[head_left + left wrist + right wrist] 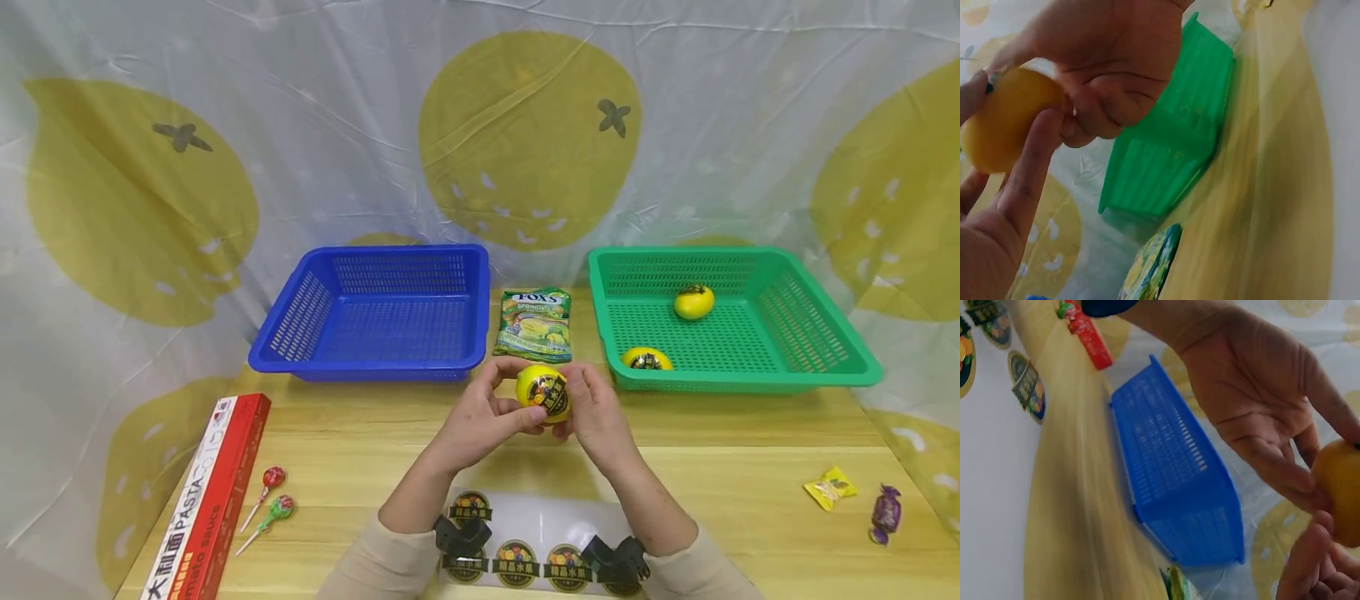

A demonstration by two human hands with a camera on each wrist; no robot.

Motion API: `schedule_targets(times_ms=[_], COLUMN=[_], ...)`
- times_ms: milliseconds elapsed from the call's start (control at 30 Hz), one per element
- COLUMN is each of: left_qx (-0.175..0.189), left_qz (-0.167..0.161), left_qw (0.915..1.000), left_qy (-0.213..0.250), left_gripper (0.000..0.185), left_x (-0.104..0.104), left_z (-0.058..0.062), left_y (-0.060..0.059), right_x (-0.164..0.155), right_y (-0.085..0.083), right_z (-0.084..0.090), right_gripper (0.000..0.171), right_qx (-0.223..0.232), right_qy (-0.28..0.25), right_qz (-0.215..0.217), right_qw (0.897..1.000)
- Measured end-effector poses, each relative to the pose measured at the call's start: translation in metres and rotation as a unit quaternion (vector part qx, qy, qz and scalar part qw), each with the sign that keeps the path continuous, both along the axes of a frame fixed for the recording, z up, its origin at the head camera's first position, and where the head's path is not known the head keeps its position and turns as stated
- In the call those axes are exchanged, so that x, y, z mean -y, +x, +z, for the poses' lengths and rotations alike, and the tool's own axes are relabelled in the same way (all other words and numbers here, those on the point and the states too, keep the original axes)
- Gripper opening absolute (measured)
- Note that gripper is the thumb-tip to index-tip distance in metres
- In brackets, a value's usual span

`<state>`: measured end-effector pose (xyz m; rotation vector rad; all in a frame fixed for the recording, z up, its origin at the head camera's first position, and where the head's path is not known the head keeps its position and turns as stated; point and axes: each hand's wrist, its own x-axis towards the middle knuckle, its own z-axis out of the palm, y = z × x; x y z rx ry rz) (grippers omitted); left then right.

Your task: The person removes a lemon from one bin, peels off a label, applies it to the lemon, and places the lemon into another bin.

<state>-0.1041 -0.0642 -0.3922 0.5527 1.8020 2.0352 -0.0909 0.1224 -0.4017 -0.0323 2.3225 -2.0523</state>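
In the head view a yellow lemon (531,382) with a round black fruit sticker (551,395) is held up over the table, in front of the gap between the two baskets. My left hand (474,423) grips it from the left, thumb low on its front and fingers behind. From the right, my right hand (602,418) holds the lemon too, its thumb at the sticker's edge. Its other fingers curl in beneath, as the left wrist view shows of the right hand (1107,62). Below my hands lies a white sheet of matching round stickers (516,562).
A blue basket (367,367) stands at the back left. The green basket (735,379) at the back right holds two lemons (693,302). Between them lies a Fox's candy bag (534,325). Left are a pasta box (206,500) and two lollipops (273,477); right, wrapped candies (830,488).
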Motion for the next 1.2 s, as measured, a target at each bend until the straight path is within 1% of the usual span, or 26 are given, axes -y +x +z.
schedule_targets(times_ms=[100, 233, 367, 467, 533, 600, 633, 700, 767, 900, 1000, 1100, 1200], left_qx=[0.010, -0.007, -0.045, -0.071, -0.093, -0.102, -0.102, -0.099, -0.084, -0.058, -0.048, -0.049, -0.045], left_qz=[0.018, 0.032, 0.050, 0.044, 0.035, 0.025, 0.022, 0.017, 0.010, 0.004, 0.005, 0.007, 0.007], left_qw=[0.9998, 0.9985, 0.9924, 0.9882, 0.9869, 0.9871, 0.9874, 0.9883, 0.9897, 0.9922, 0.9923, 0.9909, 0.9890], left_qy=[-0.001, -0.043, -0.103, -0.128, -0.127, -0.121, -0.119, -0.115, -0.115, -0.111, -0.114, -0.126, -0.141], left_gripper=[0.063, 0.063, 0.063, 0.067, 0.068, 0.068, 0.067, 0.066, 0.067, 0.068, 0.068, 0.069, 0.069], left_x=[-0.005, -0.007, -0.005, -0.004, -0.004, -0.003, -0.003, -0.002, 0.000, 0.001, 0.001, 0.002, 0.003], left_z=[-0.002, -0.003, -0.002, -0.002, -0.002, -0.002, -0.002, -0.003, -0.002, -0.003, -0.005, -0.007, -0.009], left_y=[0.002, 0.004, 0.004, 0.003, 0.002, 0.002, 0.002, 0.001, 0.002, 0.001, 0.000, -0.002, -0.003], right_x=[0.000, 0.002, 0.002, 0.001, 0.001, 0.001, 0.001, 0.000, -0.001, -0.006, -0.013, -0.022, -0.034], right_y=[0.001, 0.003, 0.005, 0.005, 0.006, 0.007, 0.007, 0.008, 0.009, 0.008, 0.007, 0.012, 0.021], right_z=[0.000, 0.000, 0.001, -0.001, -0.002, -0.002, -0.003, -0.002, -0.002, -0.001, -0.002, -0.005, -0.011], right_gripper=[0.040, 0.037, 0.039, 0.039, 0.039, 0.040, 0.041, 0.047, 0.053, 0.062, 0.060, 0.054, 0.042], right_qx=[-0.014, -0.041, -0.061, -0.100, -0.126, -0.142, -0.144, -0.131, -0.109, -0.065, -0.035, -0.014, -0.005], right_qy=[0.077, 0.160, 0.195, 0.234, 0.255, 0.268, 0.270, 0.266, 0.258, 0.207, 0.164, 0.159, 0.178], right_qz=[0.007, -0.009, -0.021, -0.030, -0.036, -0.038, -0.038, -0.037, -0.033, -0.027, -0.026, -0.032, -0.053], right_qw=[0.997, 0.986, 0.979, 0.967, 0.958, 0.952, 0.951, 0.954, 0.960, 0.976, 0.985, 0.987, 0.983])
